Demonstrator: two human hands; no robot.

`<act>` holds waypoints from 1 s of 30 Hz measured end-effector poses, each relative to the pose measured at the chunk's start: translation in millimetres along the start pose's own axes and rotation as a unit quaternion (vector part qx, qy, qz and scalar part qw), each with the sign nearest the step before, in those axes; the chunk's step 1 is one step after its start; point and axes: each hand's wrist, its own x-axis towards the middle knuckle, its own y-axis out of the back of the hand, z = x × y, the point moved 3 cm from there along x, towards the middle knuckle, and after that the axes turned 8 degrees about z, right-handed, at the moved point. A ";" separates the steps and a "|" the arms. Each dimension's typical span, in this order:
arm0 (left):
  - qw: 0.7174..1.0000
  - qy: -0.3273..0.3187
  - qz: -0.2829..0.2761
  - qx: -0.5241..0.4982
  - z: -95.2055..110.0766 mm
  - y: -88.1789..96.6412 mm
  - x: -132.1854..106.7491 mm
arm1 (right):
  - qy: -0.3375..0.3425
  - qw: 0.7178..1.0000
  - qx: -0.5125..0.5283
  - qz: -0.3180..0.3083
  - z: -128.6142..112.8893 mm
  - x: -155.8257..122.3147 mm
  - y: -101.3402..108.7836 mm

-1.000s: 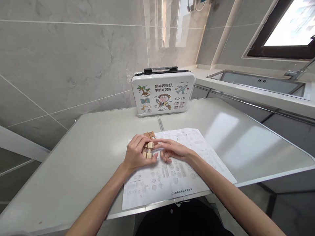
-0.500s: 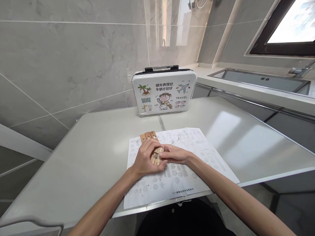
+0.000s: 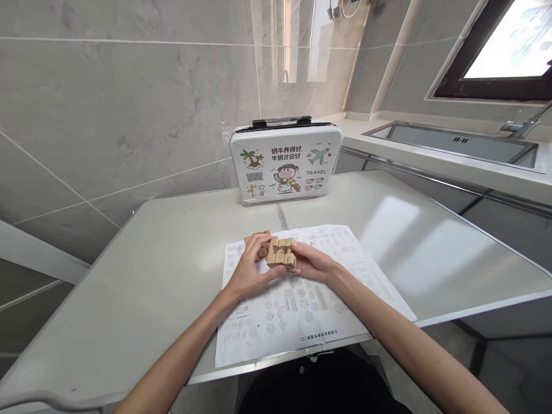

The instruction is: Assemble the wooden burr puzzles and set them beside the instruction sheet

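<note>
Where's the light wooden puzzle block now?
Head view, centre: the light wooden puzzle block, held between left hand and right hand over white printed sheet; darker wooden pieces at its left.

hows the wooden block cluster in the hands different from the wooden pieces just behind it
The block cluster is pale wood, while the darker pieces look reddish brown. The block cluster is gripped between the left hand and the right hand; the darker pieces lie on the instruction sheet, partly hidden by the left hand's fingers. Both are wood, over the same sheet.
</note>
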 end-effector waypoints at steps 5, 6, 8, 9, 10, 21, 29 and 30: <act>0.997 0.049 0.031 -0.041 -5.4 2.5 3.2 | -0.011 1.000 0.004 0.026 -1.5 0.5 1.5; 0.996 0.057 0.038 -0.049 -6.2 2.5 3.3 | -0.014 0.999 0.004 0.033 -1.9 0.7 1.2; 0.994 0.071 0.048 -0.061 -7.0 2.6 3.5 | -0.019 0.999 0.000 0.050 -2.9 1.5 0.4; 0.993 0.077 0.053 -0.065 -7.1 2.8 3.7 | -0.018 0.998 -0.003 0.059 -3.6 1.9 0.1; 0.992 0.082 0.058 -0.071 -7.2 3.2 4.0 | -0.016 0.998 -0.005 0.067 -4.4 2.3 -0.1; 0.953 0.170 0.020 -0.250 -7.8 -1.3 4.2 | 0.001 0.993 -0.053 0.107 -12.5 -1.1 -6.0; 0.929 0.220 -0.008 -0.298 -7.4 -3.1 2.3 | 0.003 0.984 -0.134 0.117 -9.8 0.0 -0.2; 0.925 0.230 -0.009 -0.301 -7.8 -3.5 2.5 | 0.003 0.983 -0.143 0.116 -9.2 0.3 0.8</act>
